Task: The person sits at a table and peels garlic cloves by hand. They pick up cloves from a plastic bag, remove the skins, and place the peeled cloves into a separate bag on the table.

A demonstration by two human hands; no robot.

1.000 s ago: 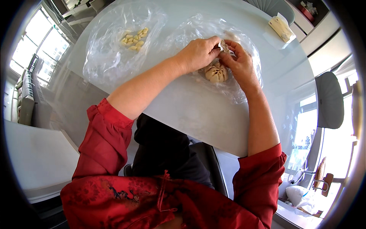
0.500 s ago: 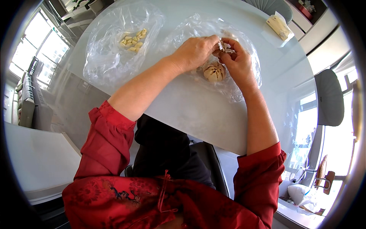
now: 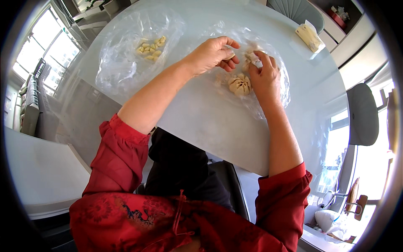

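Clear plastic bags point(image 3: 119, 71), two; garlic bulb point(image 3: 240, 85), one; peeled cloves point(image 3: 156, 53), roughly ten; left hand point(image 3: 212, 55), pinching one partly hidden garlic clove point(image 3: 231, 56); right hand point(image 3: 267, 77), curled at garlic skins point(image 3: 251, 59), grip unclear.

Blouse point(image 3: 113, 227), red, with darker flower pattern and red front cord point(image 3: 177, 212). Sleeves point(image 3: 115, 168), loose, matching red, with wide cuffs point(image 3: 129, 131). Trousers point(image 3: 176, 170), black.

Bright daylight from washed-out windows point(image 3: 42, 50) left and right, pale glare on the tabletop point(image 3: 210, 130), dark fisheye rim.
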